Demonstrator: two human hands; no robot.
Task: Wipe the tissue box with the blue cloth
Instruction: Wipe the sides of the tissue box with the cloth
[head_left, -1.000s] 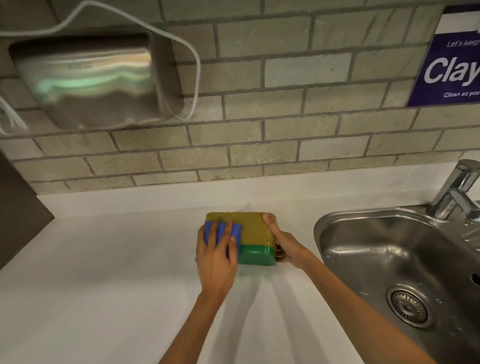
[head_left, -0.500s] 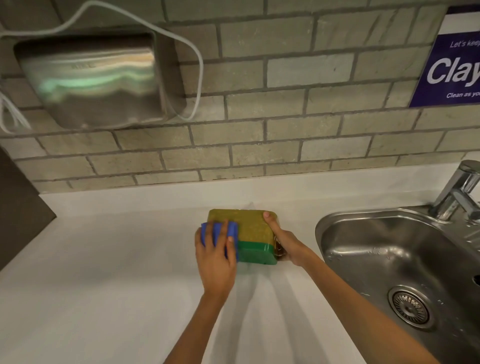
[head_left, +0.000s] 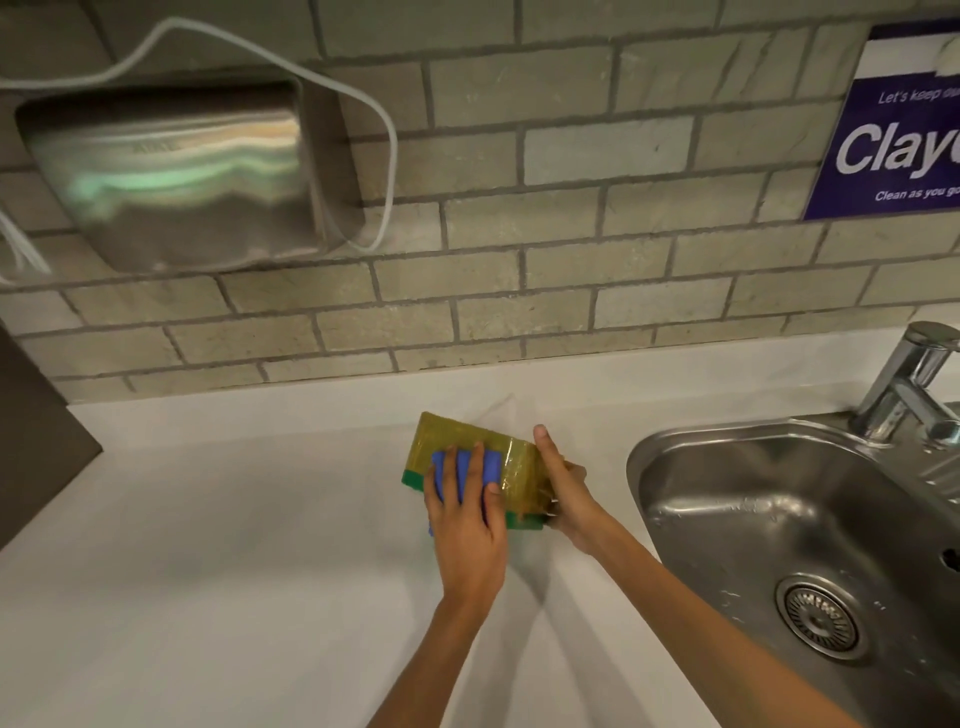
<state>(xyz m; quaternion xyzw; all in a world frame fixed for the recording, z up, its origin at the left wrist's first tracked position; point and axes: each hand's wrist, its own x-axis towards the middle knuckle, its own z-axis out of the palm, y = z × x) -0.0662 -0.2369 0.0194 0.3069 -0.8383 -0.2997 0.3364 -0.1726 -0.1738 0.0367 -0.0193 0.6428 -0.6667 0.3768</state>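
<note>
The tissue box (head_left: 457, 434) is olive-yellow on top with a green lower edge, wrapped in shiny film, and sits turned at an angle on the white counter (head_left: 234, 545) near the sink. My left hand (head_left: 467, 525) lies flat on its top and near side, pressing the folded blue cloth (head_left: 491, 467) against it; blue shows between the fingers. My right hand (head_left: 566, 486) grips the box's right end, thumb along the top edge.
A steel sink (head_left: 779, 519) with a drain (head_left: 821, 616) lies just right of the box, its tap (head_left: 906, 387) at the back right. A metal hand dryer (head_left: 171, 171) with a looping cable hangs on the brick wall. A purple sign (head_left: 898, 140) is at top right.
The box has been turned, its right end swinging toward me. My left hand with the cloth has slid right across the top toward the middle.
</note>
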